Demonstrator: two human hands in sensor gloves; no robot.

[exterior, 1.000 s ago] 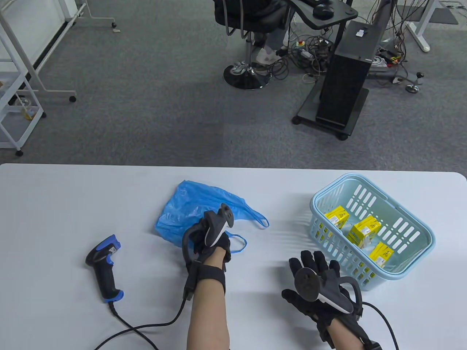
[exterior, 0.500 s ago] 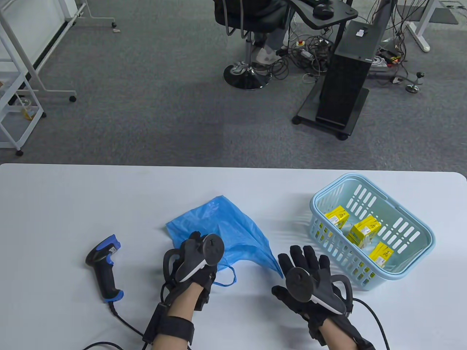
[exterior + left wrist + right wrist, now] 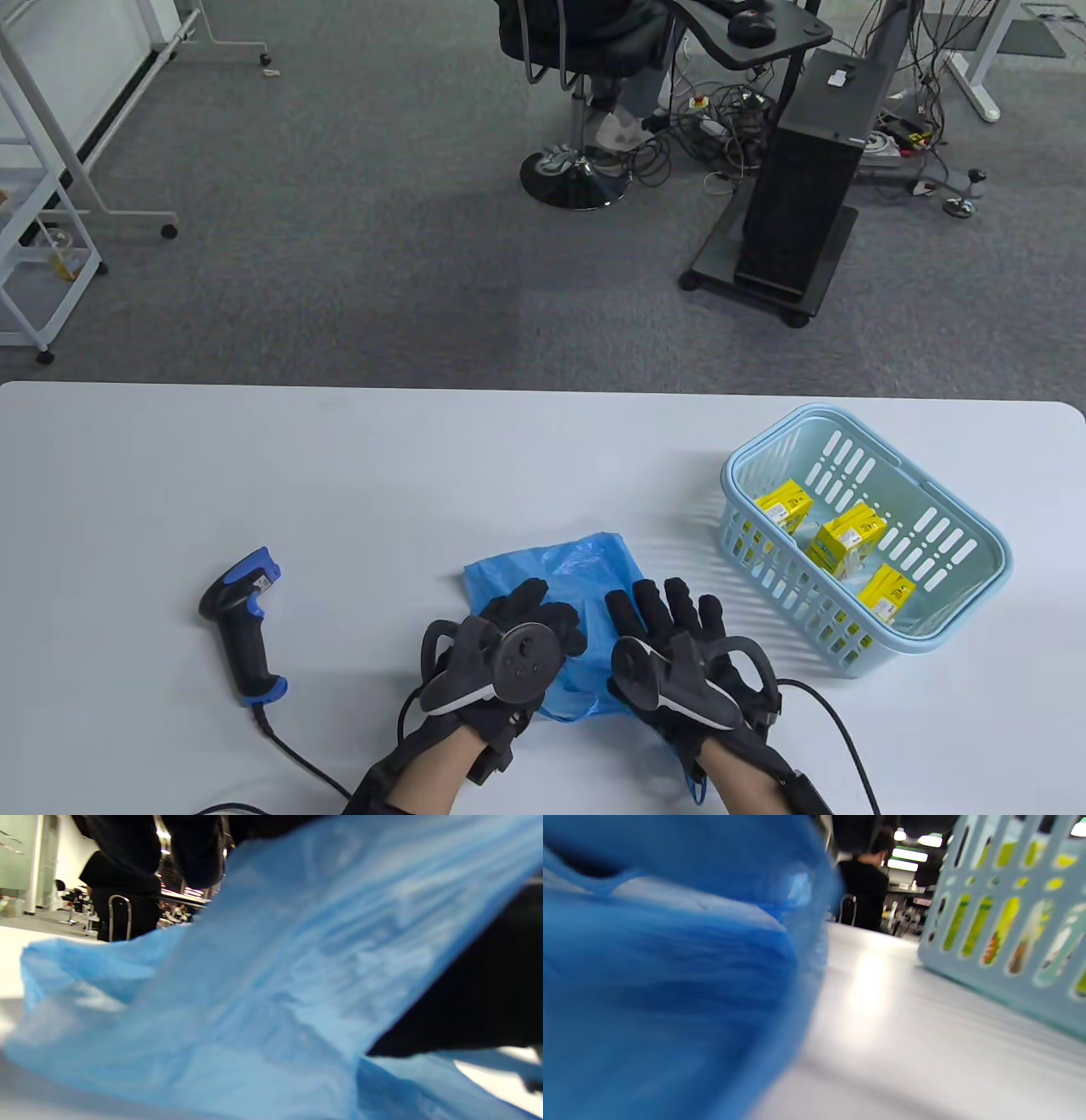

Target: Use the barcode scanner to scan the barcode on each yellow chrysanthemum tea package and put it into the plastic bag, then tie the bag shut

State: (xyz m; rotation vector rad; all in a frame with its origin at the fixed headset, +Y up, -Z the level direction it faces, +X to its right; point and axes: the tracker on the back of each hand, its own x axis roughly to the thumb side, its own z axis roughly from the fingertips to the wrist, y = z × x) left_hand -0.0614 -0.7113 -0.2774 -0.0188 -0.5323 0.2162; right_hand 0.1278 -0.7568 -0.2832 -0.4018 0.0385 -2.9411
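The blue plastic bag [image 3: 585,556] lies crumpled near the table's front edge, under both gloved hands. My left hand [image 3: 534,611] pinches the bag's film between thumb and fingers; in the left wrist view the bag [image 3: 275,984] rises up toward those fingers. My right hand [image 3: 666,607] rests on the bag's right side with fingers nearly straight. The bag [image 3: 670,963] fills the left of the right wrist view, blurred. Three yellow chrysanthemum tea packages [image 3: 848,535] sit in the light-blue basket [image 3: 816,411]. The black and blue barcode scanner [image 3: 242,620] lies to the left, untouched.
The basket [image 3: 1009,921] stands just right of my right hand. The scanner's cable [image 3: 297,755] runs to the table's front edge. A bag handle loop [image 3: 696,789] shows under my right wrist. A person on an office chair [image 3: 585,51] sits beyond the table.
My left hand has dragged the bag right and toward the front edge. My right hand moved left onto the bag. Scanner and basket have not moved.
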